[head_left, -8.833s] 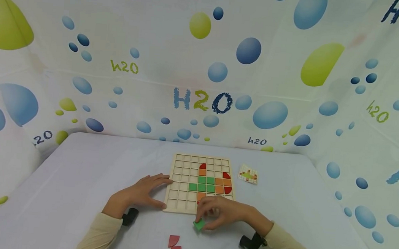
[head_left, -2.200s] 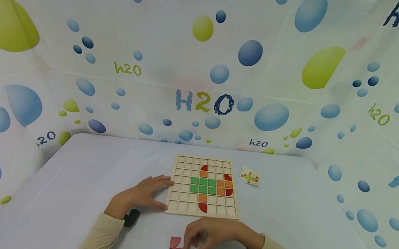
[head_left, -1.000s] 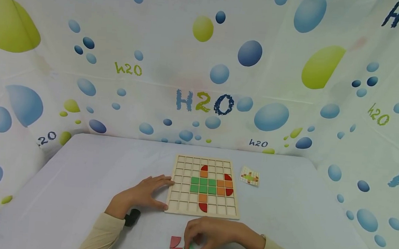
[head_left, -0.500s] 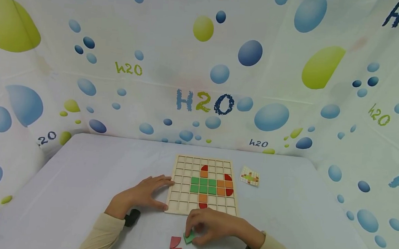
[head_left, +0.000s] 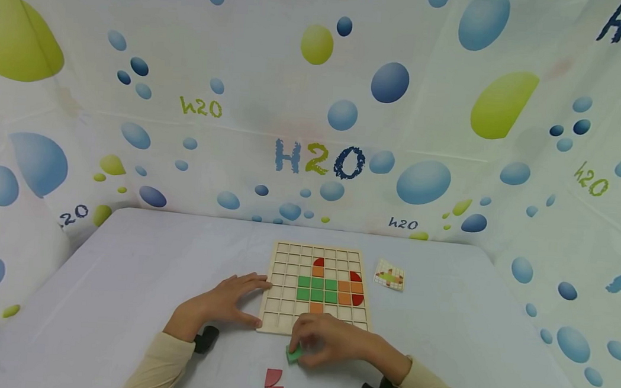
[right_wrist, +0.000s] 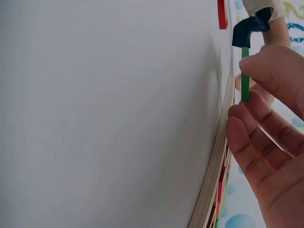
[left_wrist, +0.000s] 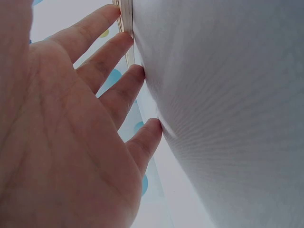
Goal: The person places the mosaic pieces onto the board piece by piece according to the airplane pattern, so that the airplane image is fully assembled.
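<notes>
Thumb and fingers of my right hand pinch a green square tile just in front of the wooden grid board. Edge-on, the green tile shows between thumb and fingertips in the right wrist view. At the board's left side, my left hand touches the frame with spread, fairly straight fingers; in the left wrist view its fingertips meet the wooden edge. On the board lie green tiles in two rows, orange tiles and red quarter-circles. My right hand covers part of the board's front.
Two loose red quarter-circle tiles lie on the white table near its front. Right of the board is a small pattern card. A printed cloth backdrop rises behind the table.
From beside the red quarter-circles, the right hand has picked up the green tile and carried it forward, nearer the board. The left hand stays on the board's edge.
</notes>
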Tool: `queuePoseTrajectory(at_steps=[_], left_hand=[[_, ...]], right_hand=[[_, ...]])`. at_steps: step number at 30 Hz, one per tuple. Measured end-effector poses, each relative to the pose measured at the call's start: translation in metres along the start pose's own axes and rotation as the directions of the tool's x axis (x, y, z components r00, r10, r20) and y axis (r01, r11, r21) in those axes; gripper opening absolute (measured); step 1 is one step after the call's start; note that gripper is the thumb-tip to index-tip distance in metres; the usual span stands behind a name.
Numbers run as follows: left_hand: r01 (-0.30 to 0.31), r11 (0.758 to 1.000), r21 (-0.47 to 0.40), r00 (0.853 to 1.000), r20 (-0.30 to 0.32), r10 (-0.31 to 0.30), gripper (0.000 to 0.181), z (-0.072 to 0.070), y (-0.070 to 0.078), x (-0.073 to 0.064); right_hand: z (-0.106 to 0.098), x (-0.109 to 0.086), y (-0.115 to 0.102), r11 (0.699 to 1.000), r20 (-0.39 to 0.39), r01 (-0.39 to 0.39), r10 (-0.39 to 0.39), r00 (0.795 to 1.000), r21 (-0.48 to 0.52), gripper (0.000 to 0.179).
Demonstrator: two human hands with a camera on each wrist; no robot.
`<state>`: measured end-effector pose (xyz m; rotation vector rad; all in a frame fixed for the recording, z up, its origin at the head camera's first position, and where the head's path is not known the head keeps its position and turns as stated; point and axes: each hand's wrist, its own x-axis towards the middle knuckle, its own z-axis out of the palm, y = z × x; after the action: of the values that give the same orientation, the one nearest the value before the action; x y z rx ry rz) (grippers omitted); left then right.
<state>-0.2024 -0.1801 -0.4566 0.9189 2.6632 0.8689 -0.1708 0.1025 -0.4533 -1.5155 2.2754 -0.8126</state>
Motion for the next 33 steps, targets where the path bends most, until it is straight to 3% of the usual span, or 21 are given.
queuePoseTrajectory(at_steps=[19,27,33], left_hand=[[-0.009,1.000,-0.012,1.000,0.012,0.009,0.077,-0.001,0.000,0.000],[-0.008,1.000,-0.018,1.000,0.017,0.008,0.076,-0.002,-0.001,0.001],[-0.007,1.000,-0.012,1.000,0.018,0.008,0.077,-0.003,0.000,0.001]], right_hand=[[-0.007,0.008,0.008,0.991,-0.168,-0.134,0.135,0.976,0.016,0.015],[-0.013,0.014,0.011,0.973,-0.160,-0.227,0.232,0.960,0.048,0.015],[-0.019,0.018,0.016,0.974,-0.160,-0.225,0.227,0.961,0.030,0.011]])
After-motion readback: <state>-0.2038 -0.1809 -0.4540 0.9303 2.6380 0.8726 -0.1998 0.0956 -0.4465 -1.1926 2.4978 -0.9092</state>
